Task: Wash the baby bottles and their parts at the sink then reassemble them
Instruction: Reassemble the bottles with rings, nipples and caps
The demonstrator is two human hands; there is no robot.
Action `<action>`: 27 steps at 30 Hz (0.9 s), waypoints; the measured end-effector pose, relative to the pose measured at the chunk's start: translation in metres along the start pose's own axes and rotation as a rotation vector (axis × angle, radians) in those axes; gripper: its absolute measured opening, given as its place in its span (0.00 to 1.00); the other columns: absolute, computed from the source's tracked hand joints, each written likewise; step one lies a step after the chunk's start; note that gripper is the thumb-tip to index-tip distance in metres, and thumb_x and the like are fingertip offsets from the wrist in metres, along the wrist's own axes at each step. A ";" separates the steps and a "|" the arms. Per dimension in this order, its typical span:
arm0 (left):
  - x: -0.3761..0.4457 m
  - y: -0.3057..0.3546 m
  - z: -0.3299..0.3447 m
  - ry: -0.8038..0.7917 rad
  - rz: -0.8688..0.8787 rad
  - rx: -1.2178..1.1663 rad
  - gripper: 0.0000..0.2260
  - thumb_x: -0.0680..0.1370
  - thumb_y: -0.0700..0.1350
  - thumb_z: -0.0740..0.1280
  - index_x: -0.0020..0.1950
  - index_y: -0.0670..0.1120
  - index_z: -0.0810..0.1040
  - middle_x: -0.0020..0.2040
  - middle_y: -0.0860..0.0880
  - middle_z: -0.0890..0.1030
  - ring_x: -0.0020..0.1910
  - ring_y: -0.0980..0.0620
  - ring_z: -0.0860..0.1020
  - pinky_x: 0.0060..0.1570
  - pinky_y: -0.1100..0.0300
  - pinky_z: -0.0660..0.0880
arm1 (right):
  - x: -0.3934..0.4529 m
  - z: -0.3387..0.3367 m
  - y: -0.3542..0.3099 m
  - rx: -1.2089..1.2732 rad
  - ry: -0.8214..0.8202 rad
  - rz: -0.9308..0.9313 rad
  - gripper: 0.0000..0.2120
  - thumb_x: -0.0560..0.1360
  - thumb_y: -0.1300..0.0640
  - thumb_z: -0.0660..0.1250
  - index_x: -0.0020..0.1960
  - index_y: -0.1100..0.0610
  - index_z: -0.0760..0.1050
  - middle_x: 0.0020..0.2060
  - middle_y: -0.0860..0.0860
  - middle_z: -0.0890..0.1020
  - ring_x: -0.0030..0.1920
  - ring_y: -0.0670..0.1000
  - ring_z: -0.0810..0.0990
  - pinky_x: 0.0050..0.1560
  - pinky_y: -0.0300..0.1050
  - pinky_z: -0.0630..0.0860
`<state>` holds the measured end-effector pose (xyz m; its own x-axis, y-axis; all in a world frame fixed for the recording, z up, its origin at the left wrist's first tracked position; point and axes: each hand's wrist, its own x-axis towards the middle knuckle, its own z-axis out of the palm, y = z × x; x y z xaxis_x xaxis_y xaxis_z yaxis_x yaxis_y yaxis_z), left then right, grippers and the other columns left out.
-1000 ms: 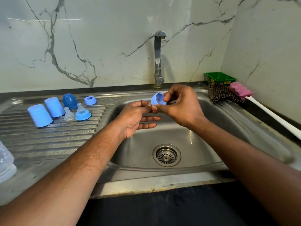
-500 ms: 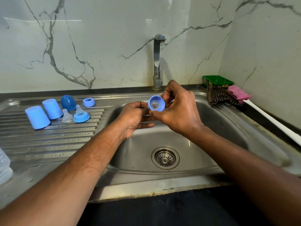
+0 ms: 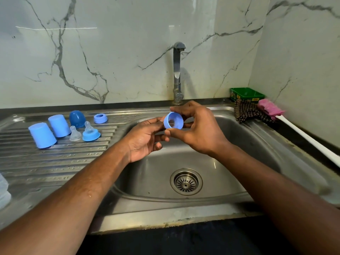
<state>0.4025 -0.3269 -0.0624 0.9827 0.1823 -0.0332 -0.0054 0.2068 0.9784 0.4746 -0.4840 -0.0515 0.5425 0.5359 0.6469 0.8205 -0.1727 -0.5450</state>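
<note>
Right hand: grip clamped on a blue collar ring, thumb under it and fingers curled over the top and far side; held above the sink basin, open end facing the camera.
Left hand: palm up just left of the ring, fingertips touching its left edge; grip apart, fingers loosely bent, no clear pinch.
Collar ring: in the air between both hands, in front of the tap; something pale seen inside, too small to tell.
Draining board: left of the basin, wet, ribbed.
Two light blue cups: upside down, side by side at the board's far left.
Dark blue dome cap: behind the cups' right side, near the back edge.
Second blue ring: alone, right of the dome cap.
Clear teat: loose, standing upright.
Teat in blue collar: just right of the loose teat, upright.
Clear bottle: partly cut off at the left frame edge.
Drain strainer: centre of the basin floor.
Green box: back right corner.
Checked cloth: draped over the sink's right rim, in front of the box.
Pink-headed brush: lying along the right tabletop edge, white handle toward the camera.
</note>
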 end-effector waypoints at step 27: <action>-0.030 0.024 -0.011 0.194 0.240 0.893 0.05 0.78 0.48 0.71 0.51 0.48 0.81 0.46 0.51 0.84 0.40 0.53 0.81 0.41 0.54 0.78 | -0.002 0.027 -0.005 -0.061 -0.222 0.136 0.23 0.64 0.59 0.79 0.57 0.49 0.79 0.45 0.46 0.83 0.45 0.45 0.80 0.45 0.43 0.79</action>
<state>0.3712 -0.3169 -0.0402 0.9251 0.2982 0.2351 0.0191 -0.6550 0.7554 0.4648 -0.4624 -0.0648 0.6009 0.6716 0.4334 0.7560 -0.3015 -0.5810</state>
